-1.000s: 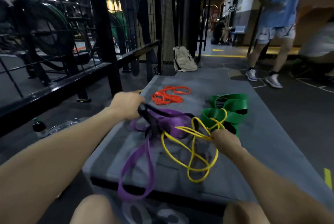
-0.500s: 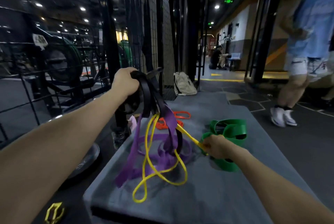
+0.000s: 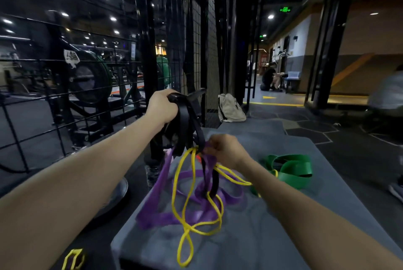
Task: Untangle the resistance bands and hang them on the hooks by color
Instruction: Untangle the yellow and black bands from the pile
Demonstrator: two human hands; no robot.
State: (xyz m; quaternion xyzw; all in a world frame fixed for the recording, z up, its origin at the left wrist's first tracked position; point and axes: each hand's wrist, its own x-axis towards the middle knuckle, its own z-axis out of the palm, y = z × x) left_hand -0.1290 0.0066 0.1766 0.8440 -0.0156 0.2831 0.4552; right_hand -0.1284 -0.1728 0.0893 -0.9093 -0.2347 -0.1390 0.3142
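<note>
A gym: weight plates (image 3: 91, 80) behind a mesh rack (image 3: 192, 51).

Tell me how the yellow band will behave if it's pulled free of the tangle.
Probably floppy: the yellow band droops in loose loops onto the mat. Likely to snag, since it threads through the purple band and black band.

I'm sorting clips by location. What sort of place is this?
Most likely a gym: a green weight plate behind a black wire cage, and resistance bands on a grey padded mat.
</note>
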